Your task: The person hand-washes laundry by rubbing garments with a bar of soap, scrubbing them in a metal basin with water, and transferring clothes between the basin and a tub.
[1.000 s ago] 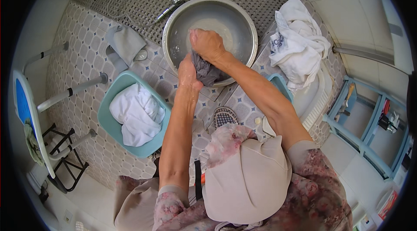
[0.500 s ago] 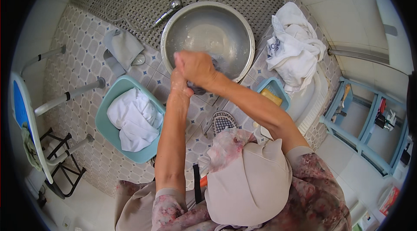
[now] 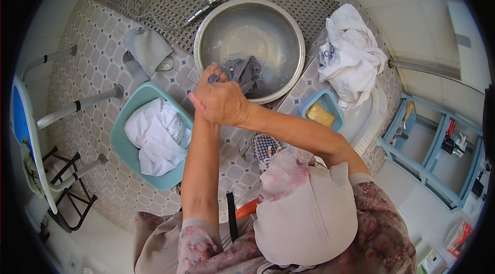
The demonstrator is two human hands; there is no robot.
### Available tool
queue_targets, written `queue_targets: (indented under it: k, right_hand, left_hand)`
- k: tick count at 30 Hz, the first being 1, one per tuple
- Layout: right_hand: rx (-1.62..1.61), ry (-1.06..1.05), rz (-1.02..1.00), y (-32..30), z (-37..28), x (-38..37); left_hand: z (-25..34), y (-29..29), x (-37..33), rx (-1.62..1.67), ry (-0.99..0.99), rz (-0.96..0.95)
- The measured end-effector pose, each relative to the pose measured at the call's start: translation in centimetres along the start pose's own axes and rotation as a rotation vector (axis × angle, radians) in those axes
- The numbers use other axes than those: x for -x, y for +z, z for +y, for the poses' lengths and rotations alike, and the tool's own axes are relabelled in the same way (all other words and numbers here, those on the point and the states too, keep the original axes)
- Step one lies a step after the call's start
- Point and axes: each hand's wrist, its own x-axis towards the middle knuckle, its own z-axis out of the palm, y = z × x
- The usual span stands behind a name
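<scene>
A dark grey cloth (image 3: 244,72) lies partly in the cloudy water at the near side of a round metal basin (image 3: 301,62). At the basin's near-left rim, my left hand (image 3: 212,74) is closed on an end of this cloth, its fingers curled. My right hand (image 3: 225,103) lies across the left wrist, back upward and fingers bent; one digit sticks out past the wrist's left side. Whatever is under the right palm is hidden.
A teal tub (image 3: 119,137) with white cloth (image 3: 157,132) stands left. At right are a blue dish (image 3: 330,100) with yellow soap (image 3: 319,115) and a white cloth heap (image 3: 350,52). A shower head (image 3: 212,0) lies beyond the basin; slippers (image 3: 147,50) lie at its left.
My right hand has moved down and slightly left from above the basin's near rim onto the left wrist. The grey cloth, mostly hidden behind the hands before, now shows spread in the water.
</scene>
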Motion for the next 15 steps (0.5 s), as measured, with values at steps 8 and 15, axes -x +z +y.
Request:
queue_targets:
  k: [8,15]
  right_hand:
    - [-0.336,0.647,-0.269,-0.2,12.7,-1.5]
    - [-0.663,0.450,-0.440,-4.5,9.4,-1.0]
  left_hand:
    - [2.0,12.0,-3.9,-0.383,-0.222,0.790]
    - [5.2,9.4,-3.6,-0.704,-0.087,0.433]
